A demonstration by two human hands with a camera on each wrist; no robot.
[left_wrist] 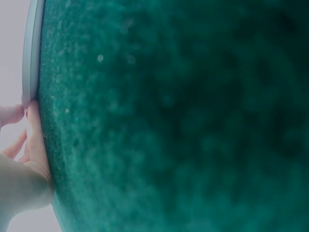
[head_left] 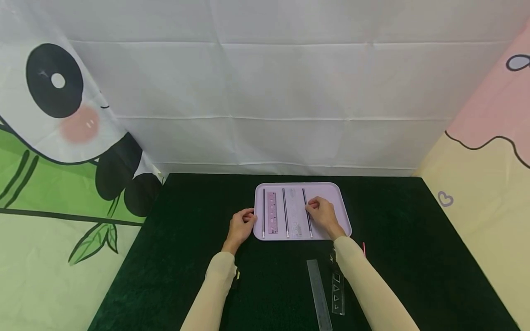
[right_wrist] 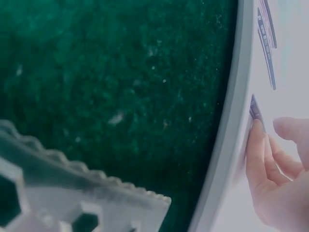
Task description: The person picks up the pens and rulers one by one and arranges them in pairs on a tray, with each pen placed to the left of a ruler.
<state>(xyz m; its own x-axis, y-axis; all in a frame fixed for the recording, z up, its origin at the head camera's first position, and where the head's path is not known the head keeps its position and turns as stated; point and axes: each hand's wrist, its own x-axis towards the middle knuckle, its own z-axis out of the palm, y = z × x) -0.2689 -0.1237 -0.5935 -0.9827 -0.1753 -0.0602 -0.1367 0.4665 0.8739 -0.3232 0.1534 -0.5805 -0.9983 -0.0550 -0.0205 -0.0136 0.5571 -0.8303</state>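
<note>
- Left hand (head_left: 241,225) at the left rim of the lilac tray (head_left: 343,216), fingers loosely curled against the edge, touching rather than clamping.
- On the tray: pink ruler (head_left: 272,213), clear ruler (head_left: 295,212), three thin dark rods between and beside them.
- Right hand (head_left: 322,214) on the rightmost rod (head_left: 307,211), fingertips seemingly pinching it.
- Probably light, stiff, prone to rolling; best pinched mid-length.
- On the green cloth (head_left: 186,239) below: grey ruler (head_left: 319,292), stencil ruler (head_left: 337,289).

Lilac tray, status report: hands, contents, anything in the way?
Left hand rests at the tray left rim. Right hand on the rightmost black rod; grip unclear. Pink ruler and clear ruler between rods. Nothing blocking.
</note>
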